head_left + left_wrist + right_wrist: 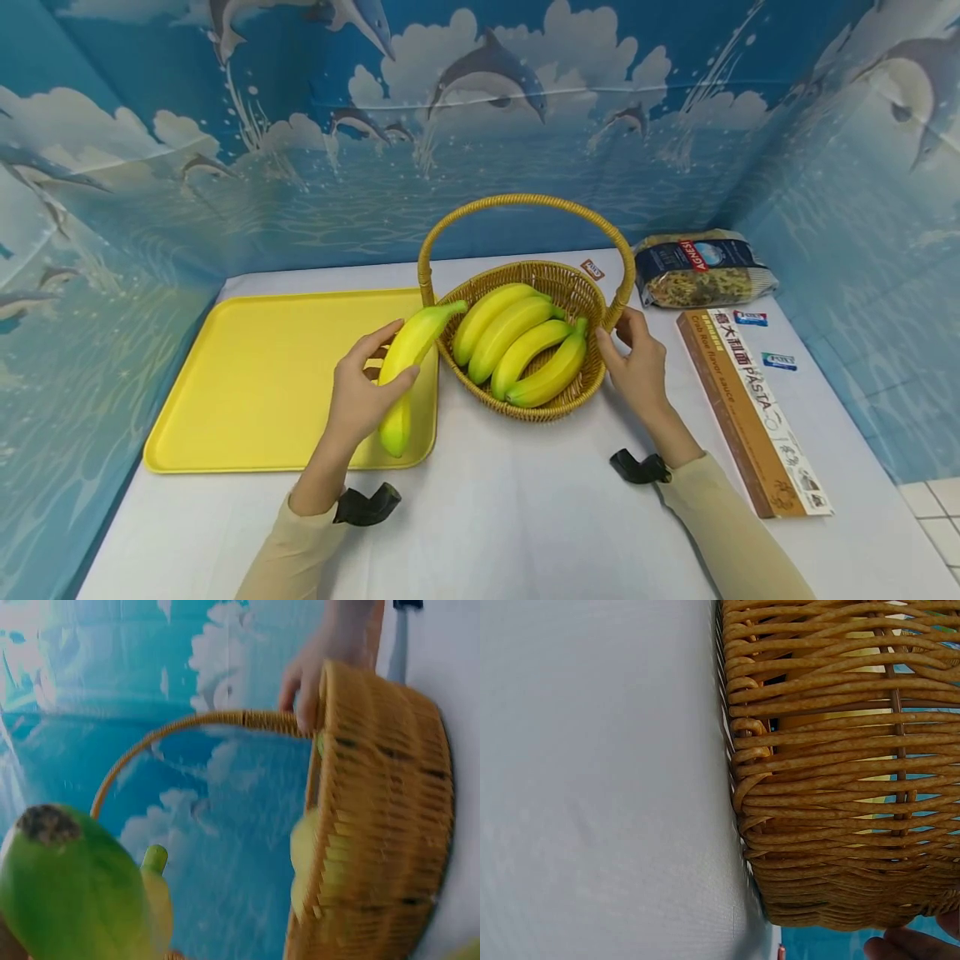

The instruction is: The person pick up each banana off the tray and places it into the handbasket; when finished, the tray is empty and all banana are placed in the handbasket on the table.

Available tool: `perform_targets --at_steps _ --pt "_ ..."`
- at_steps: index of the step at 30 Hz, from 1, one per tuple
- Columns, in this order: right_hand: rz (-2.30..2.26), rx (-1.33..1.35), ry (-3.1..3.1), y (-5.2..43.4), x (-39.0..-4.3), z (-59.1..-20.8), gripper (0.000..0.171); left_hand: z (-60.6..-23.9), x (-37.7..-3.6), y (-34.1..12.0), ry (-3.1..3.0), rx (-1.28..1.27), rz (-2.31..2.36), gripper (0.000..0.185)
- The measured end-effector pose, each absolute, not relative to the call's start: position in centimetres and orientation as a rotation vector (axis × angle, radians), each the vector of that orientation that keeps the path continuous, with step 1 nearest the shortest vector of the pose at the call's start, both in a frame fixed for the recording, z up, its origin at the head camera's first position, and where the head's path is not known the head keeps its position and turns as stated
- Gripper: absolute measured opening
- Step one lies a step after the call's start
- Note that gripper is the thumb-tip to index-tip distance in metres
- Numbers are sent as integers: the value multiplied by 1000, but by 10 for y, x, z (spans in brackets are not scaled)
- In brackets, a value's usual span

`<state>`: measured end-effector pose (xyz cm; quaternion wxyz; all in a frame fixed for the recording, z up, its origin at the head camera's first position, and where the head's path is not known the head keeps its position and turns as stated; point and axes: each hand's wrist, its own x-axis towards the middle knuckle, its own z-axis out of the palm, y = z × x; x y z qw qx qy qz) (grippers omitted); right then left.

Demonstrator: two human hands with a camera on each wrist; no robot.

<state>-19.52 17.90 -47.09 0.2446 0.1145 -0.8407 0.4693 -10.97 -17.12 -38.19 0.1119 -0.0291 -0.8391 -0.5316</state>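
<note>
My left hand (356, 393) holds a banana (414, 340) between thumb and fingers, over the right side of the yellow tray (285, 375). Its stem points toward the wicker basket (551, 412); the green tip of this banana (82, 892) looms close in the left wrist view. Several more bananas (513, 337) lie side by side inside the basket, under its tall arched handle (525, 200). On the right, my right hand (641, 367) grips the basket's rim at the foot of the handle. In the right wrist view the woven wall (840, 795) hides most of that hand.
Right of the basket lie a bag of pasta (701, 271) and a long pasta box (750, 408). Small wrapped pieces, one red (751, 318) and one teal (780, 361), lie beside the box. A brown-striped item (375, 364) shows partly behind my left hand. A dolphin-print curtain (300, 208) hangs behind.
</note>
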Motion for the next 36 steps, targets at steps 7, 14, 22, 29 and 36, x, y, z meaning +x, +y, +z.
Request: perform_targets --at_steps 7,14,22,29,36 --pt "1275 320 -2286 181 -196 -470 37 -373 -133 -118 -2523 -302 -1475 59" --pt "1265 328 -2290 179 -196 -472 37 -384 -168 -69 -2685 -294 -1340 59" --pt "1270 335 -2284 177 -195 -471 36 -401 -183 -30 -2810 -215 -1216 61" --pt "1261 335 -2282 179 -195 -470 37 -408 -186 -7 -2832 -133 -1111 62" --pt "1267 327 -2287 179 -196 -472 37 -417 -187 3 -2841 -150 -1016 55"
